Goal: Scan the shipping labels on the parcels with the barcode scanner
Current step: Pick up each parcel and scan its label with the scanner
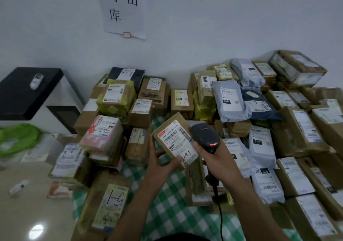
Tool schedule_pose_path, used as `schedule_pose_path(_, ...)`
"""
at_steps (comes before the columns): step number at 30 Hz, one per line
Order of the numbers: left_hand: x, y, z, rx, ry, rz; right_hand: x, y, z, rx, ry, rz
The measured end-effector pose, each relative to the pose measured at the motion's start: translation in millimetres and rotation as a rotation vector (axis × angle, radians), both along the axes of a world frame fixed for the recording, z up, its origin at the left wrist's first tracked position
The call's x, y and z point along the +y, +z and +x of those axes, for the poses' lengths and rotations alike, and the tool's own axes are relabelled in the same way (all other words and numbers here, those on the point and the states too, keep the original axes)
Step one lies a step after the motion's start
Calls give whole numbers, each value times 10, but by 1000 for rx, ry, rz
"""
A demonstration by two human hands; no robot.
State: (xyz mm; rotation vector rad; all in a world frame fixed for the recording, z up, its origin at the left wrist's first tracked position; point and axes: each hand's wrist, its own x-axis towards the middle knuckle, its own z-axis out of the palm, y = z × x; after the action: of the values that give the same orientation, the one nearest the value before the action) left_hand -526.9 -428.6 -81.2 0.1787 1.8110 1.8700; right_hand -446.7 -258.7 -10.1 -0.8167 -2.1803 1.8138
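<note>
Holding brown parcel [166, 124] | white label [179, 142], handwritten 241 | black scanner [204, 134], red light

One view only, head-worn, wide-angle, edges bowed. Faces forward and down along both forearms. Nearest, centre-low: left hand [159, 163] holding a box [176, 138], right hand [213, 155] holding the scanner [205, 136]. Close above a parcel-heaped checked tablecloth [167, 214], seen from its near side; white wall [222, 27] with paper sign [124, 8] fills the top.
</note>
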Motion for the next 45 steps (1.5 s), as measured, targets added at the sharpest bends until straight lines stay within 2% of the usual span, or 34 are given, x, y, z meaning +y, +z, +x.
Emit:
schedule_pose_path(4,-8,-30,8,-107,87,62,-63,21,17,-54,24,33)
schedule_pose_path(8,-16,-27,-97,-12,152,15,-78,151,-1,-47,37,67)
schedule_pose_path(13,-16,-82,-354,119,178,-55,-89,304,-28,-80,156,141)
schedule_pose_path(24,8,-233,-514,86,105,-90,-193,415,-109,-211,381,106)
schedule_pose_path(45,-17,-314,-613,118,124,-145,-187,431,-117,-216,395,82)
